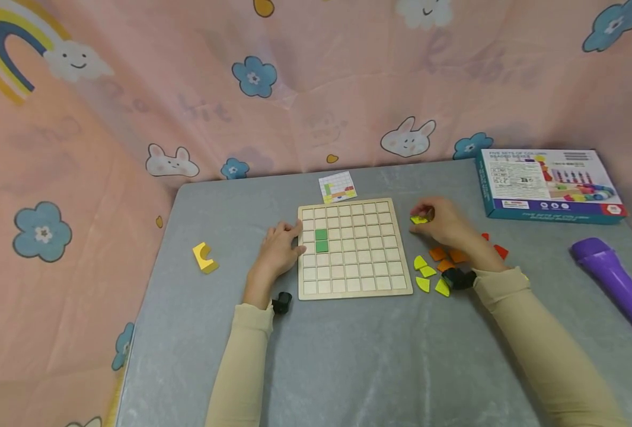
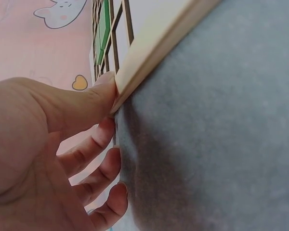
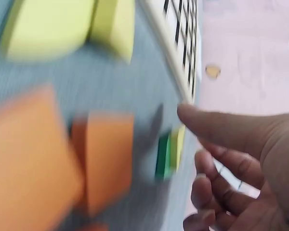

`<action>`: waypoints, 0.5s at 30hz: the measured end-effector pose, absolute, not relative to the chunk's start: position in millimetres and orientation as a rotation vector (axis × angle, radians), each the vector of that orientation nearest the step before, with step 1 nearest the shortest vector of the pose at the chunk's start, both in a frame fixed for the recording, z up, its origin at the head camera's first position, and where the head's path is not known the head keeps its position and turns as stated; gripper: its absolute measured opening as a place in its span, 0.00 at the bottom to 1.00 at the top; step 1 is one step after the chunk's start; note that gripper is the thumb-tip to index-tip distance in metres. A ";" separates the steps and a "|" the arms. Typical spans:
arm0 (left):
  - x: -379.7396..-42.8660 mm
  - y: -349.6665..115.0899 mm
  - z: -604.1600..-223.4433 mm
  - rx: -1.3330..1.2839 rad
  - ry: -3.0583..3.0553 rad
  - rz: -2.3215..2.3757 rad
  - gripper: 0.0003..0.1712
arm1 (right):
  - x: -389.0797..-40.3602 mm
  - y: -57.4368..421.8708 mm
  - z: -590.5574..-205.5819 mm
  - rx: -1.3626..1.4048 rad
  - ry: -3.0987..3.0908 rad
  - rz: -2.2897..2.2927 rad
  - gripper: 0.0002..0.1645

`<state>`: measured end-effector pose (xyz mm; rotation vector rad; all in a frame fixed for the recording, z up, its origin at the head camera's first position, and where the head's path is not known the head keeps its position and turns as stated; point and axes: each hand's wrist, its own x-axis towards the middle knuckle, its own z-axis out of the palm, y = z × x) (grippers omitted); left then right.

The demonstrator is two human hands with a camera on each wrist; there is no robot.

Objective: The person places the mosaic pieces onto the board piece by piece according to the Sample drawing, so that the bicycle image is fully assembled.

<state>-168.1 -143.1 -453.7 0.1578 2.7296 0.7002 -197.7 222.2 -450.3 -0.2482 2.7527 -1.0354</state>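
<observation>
My left hand (image 1: pixel 280 249) holds the left edge of the wooden grid board (image 1: pixel 369 255), thumb on its rim and fingertips at its side. Two green squares (image 1: pixel 321 240) sit one above the other in cells near the board's left. To the right of the board, my right hand (image 1: pixel 446 224) hovers over a small yellow piece (image 1: pixel 418 220) on the table. In the right wrist view a green piece (image 3: pixel 162 156) lies against the yellow one, below the outstretched thumb; the other fingers are loosely bent and hold nothing.
Several yellow quarter-round pieces (image 1: pixel 423 284), orange pieces (image 1: pixel 437 254) and red pieces (image 1: pixel 501 252) lie by the right wrist. A pattern card (image 1: pixel 338 187) is behind the board. A toy box (image 1: pixel 551 184) and purple microphone (image 1: pixel 615 284) are right; a yellow arched block (image 1: pixel 205 258) is left.
</observation>
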 end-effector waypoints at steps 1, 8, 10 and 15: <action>-167.8 -143.1 -453.4 0.156 2.726 0.704 0.40 | -198.3 228.5 -451.8 -0.258 2.752 -1.039 0.16; -167.3 -142.5 -452.7 0.152 2.722 0.718 0.40 | -203.1 254.1 -461.5 -0.263 2.733 -0.996 0.19; -167.2 -142.3 -452.4 0.150 2.722 0.721 0.40 | -204.0 255.4 -462.5 -0.249 2.724 -0.987 0.18; -167.2 -141.8 -451.7 0.154 2.722 0.726 0.40 | -204.8 254.9 -461.2 -0.251 2.730 -0.987 0.15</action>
